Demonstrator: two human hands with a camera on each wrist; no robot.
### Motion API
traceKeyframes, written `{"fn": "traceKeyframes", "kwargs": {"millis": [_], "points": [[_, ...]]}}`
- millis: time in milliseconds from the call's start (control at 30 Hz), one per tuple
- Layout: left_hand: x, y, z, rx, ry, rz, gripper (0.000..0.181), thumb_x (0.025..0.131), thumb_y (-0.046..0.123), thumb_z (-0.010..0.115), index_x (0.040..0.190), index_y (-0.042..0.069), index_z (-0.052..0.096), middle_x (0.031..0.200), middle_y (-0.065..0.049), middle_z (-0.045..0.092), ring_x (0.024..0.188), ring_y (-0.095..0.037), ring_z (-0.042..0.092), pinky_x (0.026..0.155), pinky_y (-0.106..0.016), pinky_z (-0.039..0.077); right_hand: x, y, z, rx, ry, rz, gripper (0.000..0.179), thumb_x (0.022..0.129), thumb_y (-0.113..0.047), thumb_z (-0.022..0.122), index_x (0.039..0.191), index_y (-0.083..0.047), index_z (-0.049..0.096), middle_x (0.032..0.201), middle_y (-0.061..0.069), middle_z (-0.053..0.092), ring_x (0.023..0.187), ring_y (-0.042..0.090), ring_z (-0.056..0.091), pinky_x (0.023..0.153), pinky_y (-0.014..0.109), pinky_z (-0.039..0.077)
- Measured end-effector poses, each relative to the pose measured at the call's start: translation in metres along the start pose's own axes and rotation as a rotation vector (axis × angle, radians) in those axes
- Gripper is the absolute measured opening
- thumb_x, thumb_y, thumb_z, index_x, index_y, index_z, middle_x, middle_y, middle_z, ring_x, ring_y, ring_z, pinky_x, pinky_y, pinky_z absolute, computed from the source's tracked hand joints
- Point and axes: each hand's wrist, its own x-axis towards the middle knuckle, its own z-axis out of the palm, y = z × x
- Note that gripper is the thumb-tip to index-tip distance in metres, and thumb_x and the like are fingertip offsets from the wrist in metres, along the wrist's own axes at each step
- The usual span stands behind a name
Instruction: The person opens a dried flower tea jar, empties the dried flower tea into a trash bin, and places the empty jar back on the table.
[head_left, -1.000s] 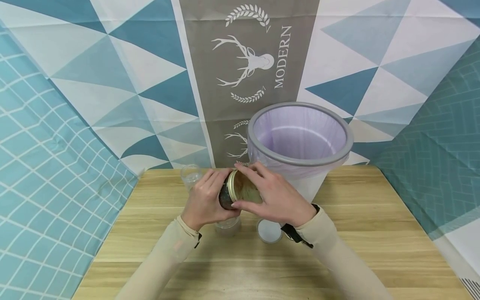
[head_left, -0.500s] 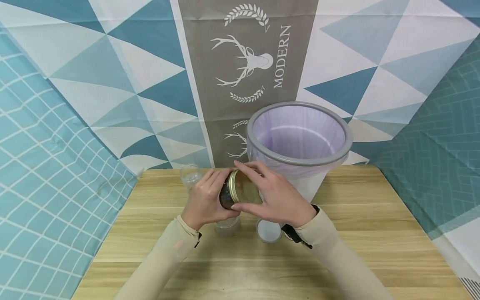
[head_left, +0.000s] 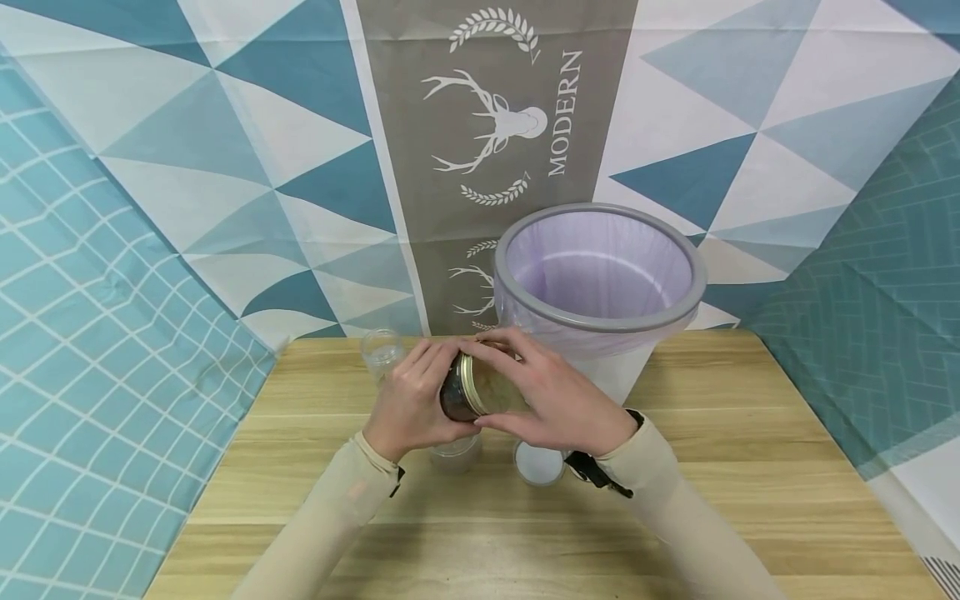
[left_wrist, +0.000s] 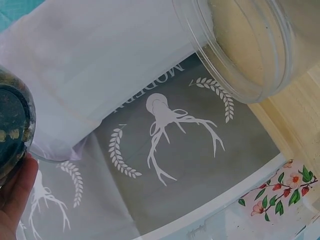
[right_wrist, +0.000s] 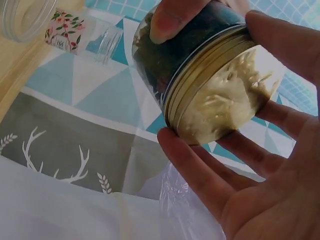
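My left hand [head_left: 408, 404] grips the body of a clear jar [right_wrist: 155, 62] with dark contents, tilted on its side above the table. Its gold screw lid [right_wrist: 225, 97] faces right, towards my right hand [head_left: 562, 392]. The right thumb and fingers spread round the lid, with fingertips at its rim in the right wrist view. In the left wrist view the jar's dark base shows at the left edge, with left fingertips against it. Below the hands in the head view, an open clear jar [head_left: 456, 457] stands on the table, partly hidden by the left hand.
Behind the right hand stands a white bin [head_left: 600, 325] with a grey rim and a lilac liner. A clear glass [head_left: 381, 348] with a floral print [right_wrist: 65, 32] stands at the back left. A white round disc [head_left: 538, 462] lies on the wooden table [head_left: 480, 550] beneath the right wrist.
My right hand's fingers have shifted round the gold lid, and the hand sits slightly further right and lower. The jar has tilted a little; the left hand has stayed put.
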Motion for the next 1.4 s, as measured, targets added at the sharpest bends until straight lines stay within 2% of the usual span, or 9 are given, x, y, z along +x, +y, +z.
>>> {"fn": "traceKeyframes", "kwargs": {"millis": [200, 333, 433, 767, 933, 1000, 1100, 1200, 1400], "points": [[0.0007, -0.0003, 0.0008, 0.012, 0.003, 0.013, 0.101, 0.054, 0.050, 0.096, 0.132, -0.003, 0.060, 0.114, -0.015, 0.071, 0.103, -0.031, 0.068, 0.090, -0.043, 0.061, 0.0005, -0.0029, 0.0018, 0.000, 0.008, 0.089, 0.093, 0.085, -0.053, 0.081, 0.161, -0.024, 0.037, 0.149, 0.006, 0.050, 0.133, 0.025, 0.057, 0.108, 0.043, 0.052], [0.0015, -0.0001, -0.0001, 0.003, 0.001, 0.010, 0.098, 0.053, 0.043, 0.095, 0.132, -0.002, 0.060, 0.115, -0.014, 0.071, 0.102, -0.031, 0.068, 0.090, -0.043, 0.061, 0.0019, -0.0057, 0.0044, -0.036, 0.012, 0.164, 0.090, 0.086, -0.058, 0.077, 0.161, -0.024, 0.039, 0.140, 0.003, 0.056, 0.108, 0.021, 0.067, 0.092, 0.039, 0.058], [0.0007, 0.0000, -0.0006, 0.005, 0.000, 0.009, 0.097, 0.051, 0.042, 0.096, 0.131, -0.002, 0.061, 0.114, -0.014, 0.071, 0.101, -0.030, 0.068, 0.089, -0.042, 0.061, 0.0021, -0.0060, 0.0048, -0.032, 0.010, 0.158, 0.085, 0.087, -0.055, 0.078, 0.158, -0.023, 0.044, 0.135, 0.002, 0.058, 0.098, 0.018, 0.068, 0.084, 0.036, 0.059], [0.0000, -0.0002, 0.0000, -0.017, 0.003, 0.010, 0.095, 0.052, 0.044, 0.097, 0.128, -0.001, 0.062, 0.114, -0.013, 0.072, 0.102, -0.030, 0.068, 0.091, -0.043, 0.060, 0.0004, -0.0001, -0.0010, 0.011, 0.011, -0.039, 0.081, 0.086, -0.036, 0.084, 0.156, -0.022, 0.047, 0.150, 0.008, 0.049, 0.138, 0.025, 0.052, 0.110, 0.042, 0.050], [0.0001, -0.0003, -0.0009, 0.003, 0.000, 0.010, 0.100, 0.052, 0.048, 0.097, 0.130, -0.003, 0.060, 0.113, -0.015, 0.072, 0.101, -0.031, 0.068, 0.089, -0.044, 0.060, 0.0014, -0.0018, 0.0019, 0.009, 0.016, 0.037, 0.091, 0.087, -0.050, 0.079, 0.163, -0.027, 0.034, 0.156, 0.006, 0.045, 0.142, 0.026, 0.050, 0.112, 0.045, 0.049], [0.0001, -0.0001, -0.0011, 0.010, -0.002, 0.005, 0.099, 0.053, 0.046, 0.096, 0.131, -0.002, 0.060, 0.112, -0.014, 0.072, 0.100, -0.030, 0.068, 0.088, -0.043, 0.061, 0.0021, -0.0032, 0.0041, -0.010, 0.015, 0.093, 0.093, 0.088, -0.055, 0.076, 0.164, -0.027, 0.031, 0.152, 0.005, 0.049, 0.134, 0.025, 0.057, 0.107, 0.044, 0.052], [0.0008, 0.0005, -0.0006, 0.014, -0.009, 0.000, 0.095, 0.053, 0.042, 0.093, 0.131, 0.000, 0.061, 0.112, -0.013, 0.072, 0.098, -0.029, 0.068, 0.087, -0.041, 0.061, 0.0030, -0.0047, 0.0054, -0.039, 0.007, 0.159, 0.089, 0.089, -0.058, 0.074, 0.162, -0.022, 0.037, 0.138, 0.004, 0.057, 0.106, 0.020, 0.067, 0.091, 0.037, 0.058], [0.0010, 0.0003, 0.0003, 0.016, -0.007, 0.009, 0.096, 0.052, 0.042, 0.094, 0.131, -0.001, 0.060, 0.112, -0.013, 0.072, 0.098, -0.029, 0.068, 0.086, -0.041, 0.062, 0.0026, -0.0046, 0.0041, -0.047, -0.015, 0.167, 0.086, 0.088, -0.057, 0.075, 0.158, -0.019, 0.043, 0.130, 0.002, 0.059, 0.091, 0.015, 0.066, 0.081, 0.032, 0.058], [-0.0004, -0.0004, 0.0011, -0.006, -0.012, 0.019, 0.095, 0.051, 0.044, 0.097, 0.128, 0.000, 0.061, 0.114, -0.013, 0.071, 0.101, -0.030, 0.068, 0.090, -0.042, 0.061, 0.0006, -0.0011, -0.0022, -0.036, -0.051, 0.033, 0.084, 0.086, -0.044, 0.082, 0.158, -0.024, 0.044, 0.145, 0.004, 0.053, 0.125, 0.020, 0.061, 0.101, 0.037, 0.055]]}}
